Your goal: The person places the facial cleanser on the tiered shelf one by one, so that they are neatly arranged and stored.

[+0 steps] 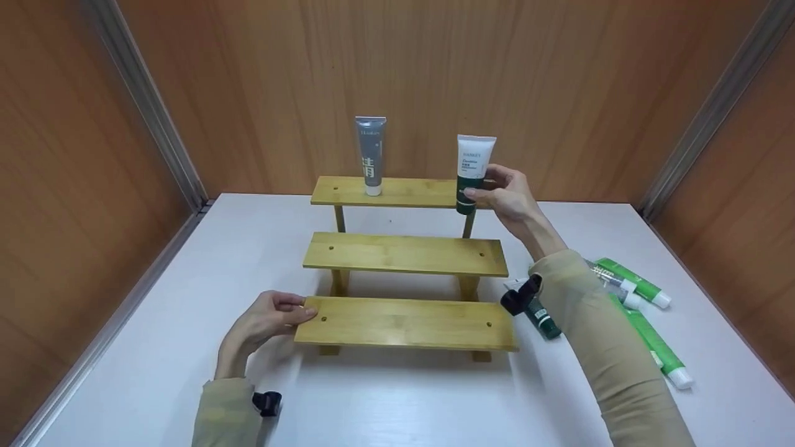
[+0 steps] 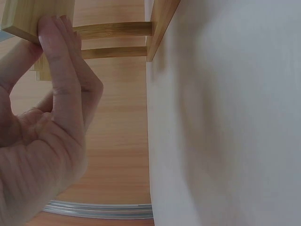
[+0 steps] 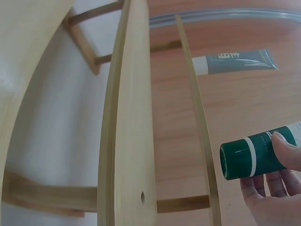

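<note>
My right hand (image 1: 510,197) grips a white and dark green squeeze tube (image 1: 474,162), cap down, at the right end of the top shelf (image 1: 416,191). The right wrist view shows the tube's green cap (image 3: 236,159) near the shelf edge, thumb and fingers around its body. A grey tube (image 1: 371,152) stands on its white cap on the same shelf, to the left. My left hand (image 1: 264,323) pinches the left end of the bottom shelf (image 1: 407,323) of the three-step wooden rack. In the left wrist view, the fingers (image 2: 66,84) reach up to that board's corner.
The middle shelf (image 1: 407,253) holds nothing. Right of the rack, a dark green tube (image 1: 543,320) lies on the white table (image 1: 397,403), partly behind the right wrist's black camera. Green tubes (image 1: 658,344) and silver tubes (image 1: 615,282) lie farther right. Wooden walls (image 1: 397,81) enclose the table.
</note>
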`<state>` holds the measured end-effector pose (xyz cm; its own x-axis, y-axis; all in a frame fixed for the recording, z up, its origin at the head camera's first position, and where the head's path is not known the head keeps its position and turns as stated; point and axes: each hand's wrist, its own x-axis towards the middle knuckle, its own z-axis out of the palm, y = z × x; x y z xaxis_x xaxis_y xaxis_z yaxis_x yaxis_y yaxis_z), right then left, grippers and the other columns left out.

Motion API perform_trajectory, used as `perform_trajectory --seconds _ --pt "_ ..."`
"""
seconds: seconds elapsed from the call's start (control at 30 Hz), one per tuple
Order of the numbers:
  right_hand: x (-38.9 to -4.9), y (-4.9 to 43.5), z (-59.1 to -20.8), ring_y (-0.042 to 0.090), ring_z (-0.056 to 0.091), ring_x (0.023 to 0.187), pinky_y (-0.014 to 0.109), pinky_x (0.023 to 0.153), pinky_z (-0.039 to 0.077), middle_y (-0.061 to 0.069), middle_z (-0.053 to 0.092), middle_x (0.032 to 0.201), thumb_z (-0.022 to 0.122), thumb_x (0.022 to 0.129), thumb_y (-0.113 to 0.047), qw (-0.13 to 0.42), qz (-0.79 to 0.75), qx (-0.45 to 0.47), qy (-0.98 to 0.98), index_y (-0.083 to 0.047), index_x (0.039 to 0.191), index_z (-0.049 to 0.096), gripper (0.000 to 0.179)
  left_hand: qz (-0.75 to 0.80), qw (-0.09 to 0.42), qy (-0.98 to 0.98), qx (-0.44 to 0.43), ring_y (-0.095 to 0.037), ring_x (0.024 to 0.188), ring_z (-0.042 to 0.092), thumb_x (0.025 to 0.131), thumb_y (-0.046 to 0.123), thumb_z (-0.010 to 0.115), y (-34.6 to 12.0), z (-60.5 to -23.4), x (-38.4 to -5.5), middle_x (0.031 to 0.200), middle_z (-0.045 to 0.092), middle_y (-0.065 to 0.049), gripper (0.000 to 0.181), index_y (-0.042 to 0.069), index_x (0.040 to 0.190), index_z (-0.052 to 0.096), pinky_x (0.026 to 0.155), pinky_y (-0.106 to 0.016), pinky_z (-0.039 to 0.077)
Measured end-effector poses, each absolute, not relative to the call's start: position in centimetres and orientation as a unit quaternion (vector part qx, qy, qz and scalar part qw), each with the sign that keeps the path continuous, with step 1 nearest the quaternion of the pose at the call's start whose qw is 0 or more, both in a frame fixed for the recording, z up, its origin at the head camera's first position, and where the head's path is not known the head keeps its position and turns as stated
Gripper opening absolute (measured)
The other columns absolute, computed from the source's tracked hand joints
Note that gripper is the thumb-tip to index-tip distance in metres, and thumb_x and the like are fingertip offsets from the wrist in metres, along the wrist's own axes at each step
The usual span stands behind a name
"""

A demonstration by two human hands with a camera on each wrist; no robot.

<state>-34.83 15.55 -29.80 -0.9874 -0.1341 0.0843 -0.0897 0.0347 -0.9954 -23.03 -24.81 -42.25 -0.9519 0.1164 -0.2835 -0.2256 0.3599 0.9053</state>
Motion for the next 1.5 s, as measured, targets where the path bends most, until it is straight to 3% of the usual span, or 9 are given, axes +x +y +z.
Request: perform_trajectory --seconds 0.5,0.83,1.07,1.5 --pt "-36.7 11.6 -29.9 0.027 0.049 0.130 0.048 0.118 0.041 0.014 0.052 0.142 0.068 0.091 0.005 0.016 -0.726 -0.053 0.685 -0.005 0.141 0.052 0.053 0.568 0.154 0.808 -0.024 -0.013 0.094 0.069 0.090 0.022 0.076 -24.7 -42.0 -23.0 0.121 0.066 -0.022 0.065 -0.014 0.135 0.048 0.086 -0.030 0.061" --pt "-37.6 9.8 -30.4 0.028 0.050 0.129 0.048 0.116 0.044 0.014 0.052 0.144 0.068 0.091 0.005 0.007 -0.751 -0.046 0.659 -0.007 0.138 0.055 0.050 0.557 0.151 0.816 -0.042 -0.014 0.096 0.069 0.088 0.024 0.078 -24.6 -41.8 -23.0 0.123 0.065 -0.024 0.064 -0.012 0.133 0.050 0.087 -0.029 0.061" --pt "-38.2 8.6 -30.8 0.027 0.054 0.126 0.044 0.115 0.045 0.018 0.054 0.142 0.066 0.091 0.008 -0.022 -0.754 -0.062 0.653 -0.002 0.139 0.054 0.050 0.562 0.152 0.812 -0.041 -0.012 0.093 0.069 0.089 0.022 0.078 -24.5 -41.8 -22.8 0.120 0.067 -0.021 0.062 -0.012 0.133 0.050 0.084 -0.028 0.061" --pt "-38.4 7.1 -31.1 0.029 0.056 0.130 0.041 0.114 0.046 0.016 0.057 0.142 0.070 0.092 -0.001 -0.075 -0.710 -0.055 0.699 -0.004 0.139 0.057 0.049 0.559 0.155 0.814 -0.039 -0.013 0.093 0.070 0.089 0.022 0.077 -24.3 -41.7 -22.8 0.120 0.067 -0.022 0.061 -0.012 0.133 0.051 0.085 -0.030 0.061"
